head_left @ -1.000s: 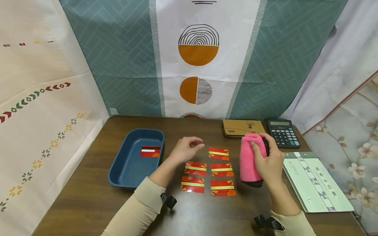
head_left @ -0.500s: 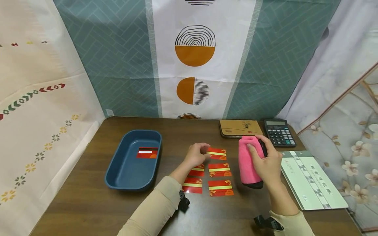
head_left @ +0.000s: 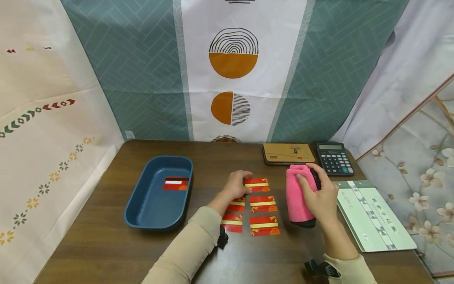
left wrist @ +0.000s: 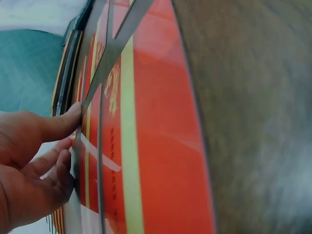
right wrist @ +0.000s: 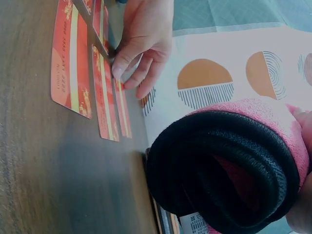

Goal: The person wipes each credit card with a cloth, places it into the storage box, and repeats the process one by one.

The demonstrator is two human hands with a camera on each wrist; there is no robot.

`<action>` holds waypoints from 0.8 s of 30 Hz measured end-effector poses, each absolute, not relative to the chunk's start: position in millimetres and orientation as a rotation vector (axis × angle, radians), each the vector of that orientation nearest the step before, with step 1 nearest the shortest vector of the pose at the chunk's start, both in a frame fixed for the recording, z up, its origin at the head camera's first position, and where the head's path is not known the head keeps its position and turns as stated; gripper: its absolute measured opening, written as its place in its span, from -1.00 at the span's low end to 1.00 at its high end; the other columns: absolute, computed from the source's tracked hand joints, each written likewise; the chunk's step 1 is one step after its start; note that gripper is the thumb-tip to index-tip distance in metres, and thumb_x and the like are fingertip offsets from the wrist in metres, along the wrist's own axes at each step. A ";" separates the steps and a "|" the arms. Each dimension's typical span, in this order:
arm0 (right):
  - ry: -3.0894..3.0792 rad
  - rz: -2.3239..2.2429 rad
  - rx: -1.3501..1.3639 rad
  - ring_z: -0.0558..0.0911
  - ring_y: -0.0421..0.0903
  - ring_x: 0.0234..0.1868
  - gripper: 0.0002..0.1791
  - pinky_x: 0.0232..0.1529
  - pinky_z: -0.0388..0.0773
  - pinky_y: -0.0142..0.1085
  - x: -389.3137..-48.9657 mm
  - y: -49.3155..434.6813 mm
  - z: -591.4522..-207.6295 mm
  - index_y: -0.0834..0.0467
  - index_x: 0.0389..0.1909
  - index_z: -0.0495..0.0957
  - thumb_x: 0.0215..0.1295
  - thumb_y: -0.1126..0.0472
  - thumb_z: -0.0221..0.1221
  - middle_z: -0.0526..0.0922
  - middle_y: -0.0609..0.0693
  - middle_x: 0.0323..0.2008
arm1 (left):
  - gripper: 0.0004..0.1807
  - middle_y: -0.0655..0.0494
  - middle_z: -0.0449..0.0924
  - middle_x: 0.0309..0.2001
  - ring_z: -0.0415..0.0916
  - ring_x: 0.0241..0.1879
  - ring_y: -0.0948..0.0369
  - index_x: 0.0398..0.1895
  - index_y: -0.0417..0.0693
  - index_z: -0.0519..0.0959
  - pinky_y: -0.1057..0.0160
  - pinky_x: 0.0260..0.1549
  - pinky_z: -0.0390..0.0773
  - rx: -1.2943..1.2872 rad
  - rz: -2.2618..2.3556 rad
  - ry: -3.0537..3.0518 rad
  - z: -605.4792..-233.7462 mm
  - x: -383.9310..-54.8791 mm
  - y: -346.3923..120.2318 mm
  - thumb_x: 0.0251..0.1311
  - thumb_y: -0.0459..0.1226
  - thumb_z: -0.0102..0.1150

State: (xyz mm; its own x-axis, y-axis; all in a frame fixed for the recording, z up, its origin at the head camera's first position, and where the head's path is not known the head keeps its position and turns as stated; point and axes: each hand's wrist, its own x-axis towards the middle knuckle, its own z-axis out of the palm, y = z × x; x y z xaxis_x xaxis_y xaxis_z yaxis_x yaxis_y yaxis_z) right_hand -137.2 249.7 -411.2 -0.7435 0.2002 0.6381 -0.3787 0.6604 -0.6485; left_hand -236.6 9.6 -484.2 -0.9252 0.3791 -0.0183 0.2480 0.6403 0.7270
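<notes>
My left hand [head_left: 237,185] pinches the left end of the far red plastic card [head_left: 259,185], which has a yellow stripe and gold print. Thumb is on the near side, fingers on the far side. Closer to me, several like cards [head_left: 263,204] lie in two columns; my left hand and wrist partly cover the left ones. In the left wrist view the nearest card [left wrist: 161,146] hides part of those behind. My right hand [head_left: 320,195] grips a rolled pink towel [head_left: 297,193] with black edging, held to the right of the cards; its spiralled black end shows in the right wrist view.
A blue tray [head_left: 156,209] stands on the left with one red card [head_left: 175,184] in it, stripe side up. At the back right are a tan notebook [head_left: 287,153] and a black calculator [head_left: 335,159]. A pale green ledger [head_left: 372,217] lies at the right edge.
My left hand has come rightward from beside the tray to the far card and taken hold of its left end, shifting it slightly left. My right hand keeps holding the towel in place.
</notes>
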 end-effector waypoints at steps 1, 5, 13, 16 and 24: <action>-2.167 1.057 0.140 0.49 -0.30 -0.63 -0.54 -0.63 0.48 -0.57 -137.6 249.5 -411.4 0.14 0.15 0.61 0.21 0.32 0.40 0.68 0.13 -0.42 | -0.33 -0.08 0.58 0.14 0.47 0.19 -0.03 0.29 -0.14 0.55 0.04 0.20 0.53 0.503 1.135 2.699 -482.0 -236.6 8.6 0.05 -0.34 0.54; -2.183 1.073 0.130 0.51 -0.29 -0.61 -0.54 -0.61 0.50 -0.57 -138.8 248.6 -413.7 0.13 0.16 0.60 0.22 0.32 0.40 0.69 0.13 -0.38 | -0.32 -0.12 0.54 0.17 0.44 0.19 -0.06 0.28 -0.18 0.54 0.04 0.17 0.54 0.423 1.068 2.714 -475.9 -236.0 5.1 0.03 -0.32 0.57; -2.184 1.072 0.157 0.52 -0.25 -0.59 -0.54 -0.60 0.49 -0.58 -144.0 246.2 -417.9 0.14 0.16 0.61 0.21 0.32 0.41 0.71 0.14 -0.34 | -0.58 -0.04 0.58 -0.01 0.49 -0.07 0.02 0.03 -0.01 0.65 0.07 -0.11 0.62 0.370 1.285 2.724 -476.2 -232.9 -5.6 0.10 -0.49 0.43; -2.181 1.076 0.175 0.50 -0.26 -0.60 -0.55 -0.62 0.47 -0.57 -144.5 243.9 -418.6 0.15 0.14 0.62 0.21 0.32 0.40 0.72 0.14 -0.36 | -0.61 -0.05 0.65 -0.11 0.56 -0.24 0.09 0.05 -0.02 0.67 0.14 -0.21 0.65 0.353 1.451 2.721 -477.6 -230.8 -10.3 0.17 -0.51 0.37; -2.145 1.073 0.250 0.53 -0.22 -0.57 -0.54 -0.57 0.51 -0.57 -144.7 229.7 -413.2 0.13 0.12 0.64 0.17 0.35 0.40 0.74 0.12 -0.30 | -0.67 -0.04 0.70 -0.14 0.70 -0.15 0.07 0.02 -0.06 0.69 0.21 -0.28 0.74 0.284 1.899 2.411 -461.6 -212.7 -18.0 0.18 -0.41 0.41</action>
